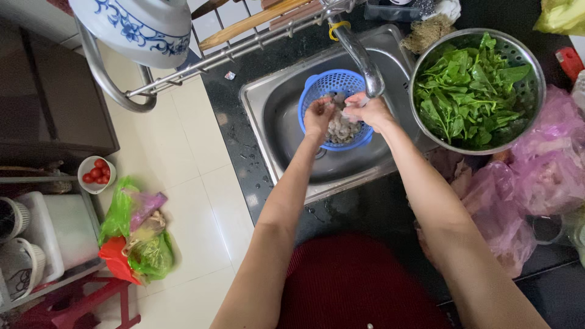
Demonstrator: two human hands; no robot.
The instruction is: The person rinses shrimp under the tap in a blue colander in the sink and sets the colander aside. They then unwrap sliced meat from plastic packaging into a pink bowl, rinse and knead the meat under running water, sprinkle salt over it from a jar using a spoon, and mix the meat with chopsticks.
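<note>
A blue plastic strainer basket sits in the steel sink, under the metal tap. Pale grey raw shrimp lie in it. My left hand is curled over the basket's left side, fingers closed on a shrimp. My right hand hovers just right of it, under the tap's spout, pinching another pale piece. Both hands nearly touch over the basket.
A steel colander of green leaves stands right of the sink. Pink plastic bags lie on the dark counter. A dish rack with a blue-patterned white bowl is at upper left. Bags and a bowl of tomatoes sit on the floor.
</note>
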